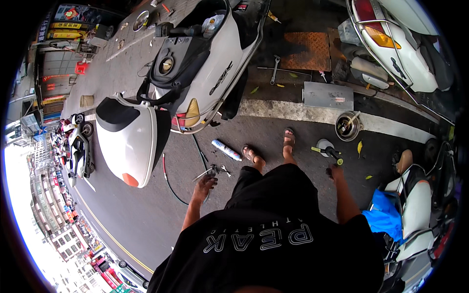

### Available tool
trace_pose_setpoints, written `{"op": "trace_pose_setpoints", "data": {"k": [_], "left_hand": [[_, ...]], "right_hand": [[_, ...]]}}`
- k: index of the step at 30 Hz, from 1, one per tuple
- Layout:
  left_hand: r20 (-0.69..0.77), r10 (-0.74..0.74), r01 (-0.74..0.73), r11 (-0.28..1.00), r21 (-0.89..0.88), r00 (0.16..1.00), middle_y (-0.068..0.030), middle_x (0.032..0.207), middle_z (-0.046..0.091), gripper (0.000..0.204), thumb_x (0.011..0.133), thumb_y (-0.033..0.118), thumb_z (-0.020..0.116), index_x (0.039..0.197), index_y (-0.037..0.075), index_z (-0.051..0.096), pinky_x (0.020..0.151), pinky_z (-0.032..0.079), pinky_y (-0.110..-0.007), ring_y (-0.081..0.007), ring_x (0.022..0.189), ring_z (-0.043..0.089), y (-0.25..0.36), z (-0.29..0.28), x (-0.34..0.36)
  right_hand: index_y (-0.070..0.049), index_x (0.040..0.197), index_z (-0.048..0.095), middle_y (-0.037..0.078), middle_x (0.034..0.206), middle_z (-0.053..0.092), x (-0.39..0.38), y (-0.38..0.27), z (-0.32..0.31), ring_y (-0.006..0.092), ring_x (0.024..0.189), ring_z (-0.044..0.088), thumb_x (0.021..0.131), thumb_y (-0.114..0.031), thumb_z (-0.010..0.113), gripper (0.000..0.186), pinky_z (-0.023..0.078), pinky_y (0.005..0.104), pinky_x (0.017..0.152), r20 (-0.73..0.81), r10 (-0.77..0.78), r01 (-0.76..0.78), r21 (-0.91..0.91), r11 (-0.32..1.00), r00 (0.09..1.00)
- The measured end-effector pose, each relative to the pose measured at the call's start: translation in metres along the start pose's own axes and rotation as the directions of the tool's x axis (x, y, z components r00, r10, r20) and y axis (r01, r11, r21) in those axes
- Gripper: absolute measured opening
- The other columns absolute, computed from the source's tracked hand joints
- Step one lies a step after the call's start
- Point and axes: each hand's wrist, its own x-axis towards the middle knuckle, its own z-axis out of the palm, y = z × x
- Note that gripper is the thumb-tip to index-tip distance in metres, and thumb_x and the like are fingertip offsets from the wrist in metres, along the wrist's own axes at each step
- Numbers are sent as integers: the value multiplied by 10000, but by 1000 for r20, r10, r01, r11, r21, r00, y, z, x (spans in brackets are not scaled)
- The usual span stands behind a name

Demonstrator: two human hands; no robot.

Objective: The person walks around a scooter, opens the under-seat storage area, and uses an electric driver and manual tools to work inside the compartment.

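My left hand (205, 185) hangs at my left side, its darkened fingers loosely bent and apart, with nothing visible in it. Beyond its fingertips, a dark-handled tool with a thin metal rod (203, 173) and a small wrench (225, 171) lie on the asphalt. My right hand (335, 172) hangs at my right, small and dark in view, its thumb standing apart from the fingers. Just past it on the ground is a grey round-headed tool with a black and yellow-green handle (330, 150). A blue-and-white spray can (226, 150) lies near my left sandal.
A white scooter (222, 68) stands ahead, a white top box (129, 139) at its rear. A red-and-green hose (171, 187) curves over the road. Ahead right are a grey metal case (328, 95), a metal bowl (346, 132) and another scooter (415, 63). Parked scooters (415, 210) stand right.
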Motion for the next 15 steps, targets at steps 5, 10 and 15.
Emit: {"op": "trace_pose_setpoints", "data": {"k": [5,10,15], "left_hand": [[-89,-152,122,954,-275,984,-94,1010,628,397,885,315,523,1168,35,521,744,471,-315,-191,893,606,-95,10,-39],[-138,-389,228,753,-618,911,-140,1079,607,449,891,310,525,1224,20,446,802,489,-385,-253,975,602,-195,6,-100],[-217,-534,191,607,-772,817,-129,1022,624,446,874,305,539,1212,23,474,715,492,-335,-236,851,615,-274,19,-141]], "right_hand": [[-61,937,567,36,671,582,31,-82,-5,122,508,529,891,-325,518,272,341,269,381,-24,-103,101,-52,993,994],[-51,953,546,44,718,588,-23,-177,58,115,509,503,923,-354,477,312,334,266,397,18,-201,202,-77,976,979],[-65,946,549,15,748,581,-62,-198,137,89,580,525,902,-307,524,247,375,239,460,351,-237,358,-336,871,906]]}}
